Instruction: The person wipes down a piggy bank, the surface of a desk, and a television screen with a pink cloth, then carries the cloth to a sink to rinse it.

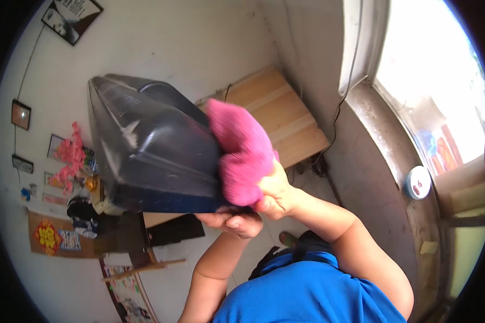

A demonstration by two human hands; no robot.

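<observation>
A large black plastic object (161, 149), angular and scuffed with pale scratches, is held up before me at a tilt. Its exact kind I cannot tell. My left hand (236, 223) supports its lower right edge from beneath, with the fingers partly hidden. In my right hand (277, 194) is a bunched pink cloth (246, 149). The cloth lies against the right end of the black object and covers part of it. Slight blur marks the cloth and that hand.
Behind the cloth stands a light wooden table (287, 117) against the wall. A cable (339, 109) hangs near the window, and a round tin (418, 182) sits on the sill (382, 121). Pink artificial flowers (70, 155) and a dark cabinet (121, 234) are on the left.
</observation>
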